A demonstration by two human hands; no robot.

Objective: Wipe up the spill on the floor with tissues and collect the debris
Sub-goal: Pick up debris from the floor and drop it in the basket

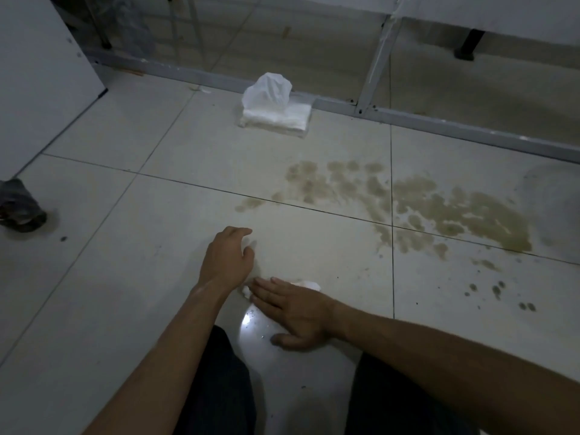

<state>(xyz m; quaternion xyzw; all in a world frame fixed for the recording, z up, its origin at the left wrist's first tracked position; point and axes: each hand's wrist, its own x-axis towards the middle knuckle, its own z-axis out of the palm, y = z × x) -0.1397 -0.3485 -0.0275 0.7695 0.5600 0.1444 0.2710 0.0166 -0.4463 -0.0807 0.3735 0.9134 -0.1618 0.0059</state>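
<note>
The right hand [295, 312] lay flat, fingers spread, pressing a white tissue [309, 284] mostly hidden beneath it on the tiled floor [125, 277]. Just beyond, the left hand [227, 257] hovered loosely open, seemingly empty. Farther off spread the brown spill [423, 208], then the tissue pack [274, 116]; a dark object [20, 205] was cut off at left.

Dim, greyish light is falling across the tiled floor [131, 215]. One bright glare patch [254, 328] is reflecting off a tile between the person's knees. Soft shadows are lying beside both hands. Straight tile joints are bowing toward the edges; corners are darkening and softening
</note>
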